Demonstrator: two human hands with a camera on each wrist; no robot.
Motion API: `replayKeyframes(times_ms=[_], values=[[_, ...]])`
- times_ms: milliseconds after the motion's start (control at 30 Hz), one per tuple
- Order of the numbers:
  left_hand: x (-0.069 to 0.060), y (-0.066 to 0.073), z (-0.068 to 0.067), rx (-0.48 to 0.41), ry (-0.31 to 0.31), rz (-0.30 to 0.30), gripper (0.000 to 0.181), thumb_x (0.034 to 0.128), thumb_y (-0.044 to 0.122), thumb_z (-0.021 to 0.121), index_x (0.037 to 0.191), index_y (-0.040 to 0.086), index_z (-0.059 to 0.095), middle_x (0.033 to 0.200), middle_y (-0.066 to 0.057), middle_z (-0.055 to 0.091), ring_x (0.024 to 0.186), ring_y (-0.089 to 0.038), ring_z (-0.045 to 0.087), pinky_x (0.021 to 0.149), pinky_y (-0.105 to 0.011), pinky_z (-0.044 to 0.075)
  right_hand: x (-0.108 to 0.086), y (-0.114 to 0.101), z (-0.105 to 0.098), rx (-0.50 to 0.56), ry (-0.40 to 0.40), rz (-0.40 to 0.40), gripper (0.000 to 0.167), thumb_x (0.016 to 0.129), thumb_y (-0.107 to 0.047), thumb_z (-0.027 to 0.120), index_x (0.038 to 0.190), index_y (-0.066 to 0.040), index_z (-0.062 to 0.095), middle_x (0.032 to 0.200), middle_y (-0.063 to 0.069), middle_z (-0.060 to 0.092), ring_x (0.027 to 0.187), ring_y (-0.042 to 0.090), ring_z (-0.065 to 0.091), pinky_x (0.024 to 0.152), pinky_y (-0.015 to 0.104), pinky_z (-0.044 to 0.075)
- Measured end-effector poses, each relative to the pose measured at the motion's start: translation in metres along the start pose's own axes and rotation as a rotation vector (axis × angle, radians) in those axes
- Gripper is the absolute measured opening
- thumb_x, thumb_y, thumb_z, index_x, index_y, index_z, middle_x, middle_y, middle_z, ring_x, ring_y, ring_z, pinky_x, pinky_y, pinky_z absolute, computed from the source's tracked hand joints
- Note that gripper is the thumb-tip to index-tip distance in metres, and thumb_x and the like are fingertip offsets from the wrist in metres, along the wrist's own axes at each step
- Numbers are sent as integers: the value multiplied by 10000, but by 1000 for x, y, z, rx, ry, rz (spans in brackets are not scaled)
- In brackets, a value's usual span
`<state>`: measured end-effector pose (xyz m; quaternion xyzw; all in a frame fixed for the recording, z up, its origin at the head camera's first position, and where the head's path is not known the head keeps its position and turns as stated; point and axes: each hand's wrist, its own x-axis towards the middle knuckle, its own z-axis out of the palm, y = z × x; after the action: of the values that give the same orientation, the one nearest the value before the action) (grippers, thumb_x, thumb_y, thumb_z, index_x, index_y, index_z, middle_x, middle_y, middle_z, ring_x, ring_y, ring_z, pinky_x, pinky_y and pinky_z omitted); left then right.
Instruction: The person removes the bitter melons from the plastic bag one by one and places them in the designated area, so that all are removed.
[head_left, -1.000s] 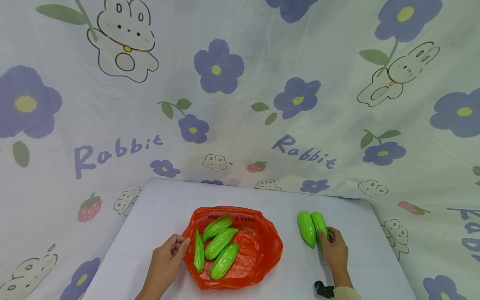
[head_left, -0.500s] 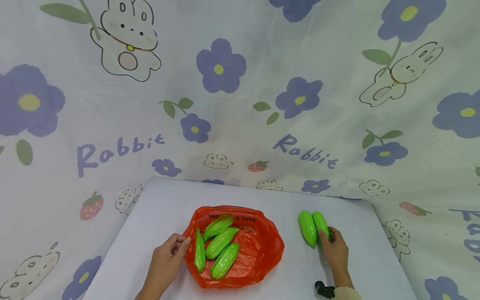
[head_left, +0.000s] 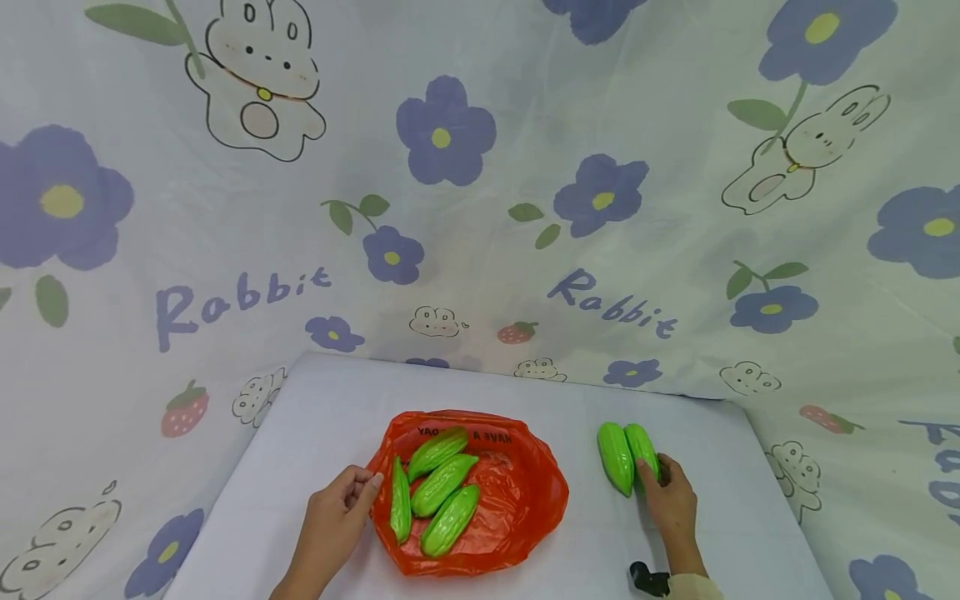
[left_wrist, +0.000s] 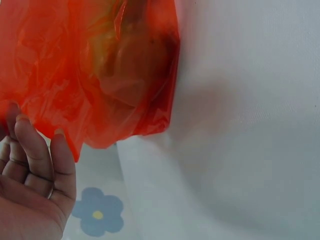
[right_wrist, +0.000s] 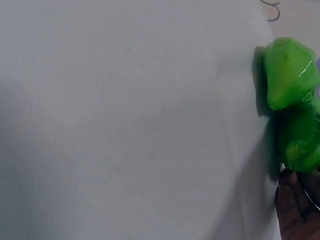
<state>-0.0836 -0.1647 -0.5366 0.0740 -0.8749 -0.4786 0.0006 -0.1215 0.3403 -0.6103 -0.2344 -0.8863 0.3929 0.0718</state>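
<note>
My left hand [head_left: 332, 518] pinches the left rim of a red plastic bag [head_left: 517, 508] between thumb and fingers. The bag lies wide-mouthed on the table, and several glossy green ridged gourds [head_left: 444, 487] rest in its left half. On the right, my right hand [head_left: 672, 502] holds the lower end of a green gourd [head_left: 641, 446], thumb on one side and fingers on the other. Another green gourd [head_left: 616, 457] lies against its left side. In the right wrist view both gourds show end-on at the right edge, above the partly cropped hand.
The white table [head_left: 581, 542] carries the bag and gourds. A small black object [head_left: 648, 578] sits by the right sleeve [head_left: 693, 587]; its kind is unclear. Behind the table hangs a patterned cloth [head_left: 480, 275] with flowers and rabbits.
The head view has shifted very slightly. Both hands, the bag and the gourds stay in place, with no visible change in either hold.
</note>
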Motion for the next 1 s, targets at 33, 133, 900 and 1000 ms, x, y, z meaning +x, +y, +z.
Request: replayKeyframes(times_ms=[33, 133, 900, 1000], values=[[0, 0, 0, 1, 2, 5, 233, 1060, 331, 654, 1004, 105, 660, 770, 14, 573, 676, -137, 515, 574, -228, 454, 0, 0, 0, 5, -1, 3, 745, 1064, -502, 564, 1507, 79, 419, 1423, 355, 526, 1285, 493, 539, 1035, 598, 462], [0, -1, 1, 2, 9, 20, 220, 1058, 320, 659, 995, 110, 662, 753, 18, 562, 661, -129, 508, 563, -227, 445, -1, -2, -2, 24, -6, 11, 759, 1064, -505, 561, 1517, 83, 401, 1444, 346, 509, 1311, 489, 519, 1052, 589, 450], [1, 1, 0, 1, 13, 23, 188, 1057, 291, 663, 998, 113, 665, 750, 17, 568, 655, -135, 509, 560, -230, 444, -27, -44, -18, -16, 71, -165, 622, 1064, -334, 630, 1507, 55, 435, 1471, 316, 508, 1364, 497, 486, 1111, 590, 410], [1, 1, 0, 3, 10, 20, 189, 1057, 291, 664, 1000, 112, 665, 750, 15, 568, 657, -137, 510, 561, -231, 444, -36, -58, -21, 12, 60, -214, 596, 1052, -296, 664, 1491, 51, 460, 1460, 298, 527, 1363, 472, 499, 1118, 568, 408]])
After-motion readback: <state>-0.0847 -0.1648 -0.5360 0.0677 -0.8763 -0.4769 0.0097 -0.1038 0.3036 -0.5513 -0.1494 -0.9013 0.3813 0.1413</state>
